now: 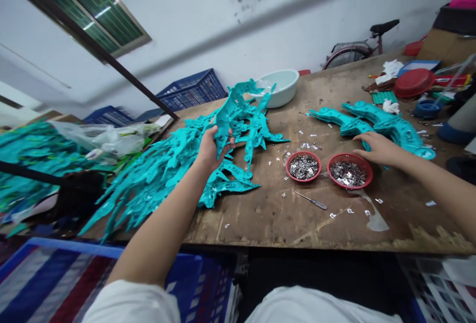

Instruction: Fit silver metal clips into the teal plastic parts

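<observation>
Left hand [212, 148]: curled snug around a teal frame [226, 115], holding it up over the heap, probably so the whole awkward shape is easy to look over.

Right hand [377, 148]: open wide and holding nothing, fingers spread on the nearer of two curved teal pieces [386, 122], seemingly just to steady it.

Desk [260, 224]: scuffed wood, with a small screwdriver [312, 200] lying out front.

Baskets: two red baskets [303, 180] of metal bits [304, 167] sit between the hands, handy for either side, I'd guess.

Heap: loads of teal parts [159, 184] piled left, apparently kept apart from the working spot.

Back: white basin [280, 92], red lid [414, 82], blue crates [191, 90], then a bicycle [345, 55] by the wall.
</observation>
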`<state>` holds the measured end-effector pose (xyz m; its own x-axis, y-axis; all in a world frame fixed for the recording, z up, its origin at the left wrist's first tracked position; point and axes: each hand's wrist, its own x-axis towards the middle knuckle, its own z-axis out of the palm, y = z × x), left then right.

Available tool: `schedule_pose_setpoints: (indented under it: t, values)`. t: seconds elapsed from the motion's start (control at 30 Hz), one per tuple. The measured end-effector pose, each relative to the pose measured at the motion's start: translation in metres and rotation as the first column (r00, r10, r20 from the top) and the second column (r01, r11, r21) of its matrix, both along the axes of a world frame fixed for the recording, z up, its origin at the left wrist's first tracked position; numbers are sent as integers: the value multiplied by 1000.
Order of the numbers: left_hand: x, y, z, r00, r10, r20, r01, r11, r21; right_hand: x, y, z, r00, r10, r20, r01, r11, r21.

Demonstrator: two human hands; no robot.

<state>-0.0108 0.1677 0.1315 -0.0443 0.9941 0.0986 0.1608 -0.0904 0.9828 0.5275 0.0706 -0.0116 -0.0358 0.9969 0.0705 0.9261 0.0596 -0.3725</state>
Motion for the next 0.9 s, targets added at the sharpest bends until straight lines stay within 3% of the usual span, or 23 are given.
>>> schedule_pose_setpoints:
  t: [0.17, 0.27, 0.4, 0.5, 0.57, 0.67, 0.7, 0.77, 0.83, 0.9]
  values:
    - [-14, -46, 10, 920, -315, 235, 312, 949, 50, -12, -8, 10, 997, 29, -75, -15, 984, 179]
    - [-25, -73, 16, 877, -403, 261, 416, 909, 5, -27, -19, 21, 995, 36, -89, -7, 953, 304]
    - [-46, -111, 8, 839, -513, 181, 533, 842, -84, -67, -50, 57, 996, 64, 68, -88, 886, 456]
    - [-76, -138, -6, 784, -615, 83, 618, 760, -201, -108, -74, 89, 941, 201, 271, -314, 816, 485]
    - [-99, -149, -15, 763, -645, 31, 611, 706, -358, -134, -85, 101, 875, 384, 296, -472, 812, 343]
    - [-120, -153, -19, 670, -739, -79, 547, 562, -620, -167, -97, 101, 832, 531, 161, -529, 847, -63]
    - [-122, -152, -19, 621, -767, -158, 510, 550, -661, -176, -101, 97, 830, 544, 122, -514, 832, -207]
    - [-115, -151, -22, 492, -795, -354, 448, 580, -680, -191, -109, 88, 825, 558, 92, -475, 772, -422]
    - [-99, -154, -30, 327, -791, -517, 407, 612, -678, -203, -116, 79, 817, 569, 98, -433, 716, -547]
    - [-78, -159, -45, 122, -785, -608, 367, 605, -707, -210, -121, 70, 820, 563, 103, -392, 683, -617]
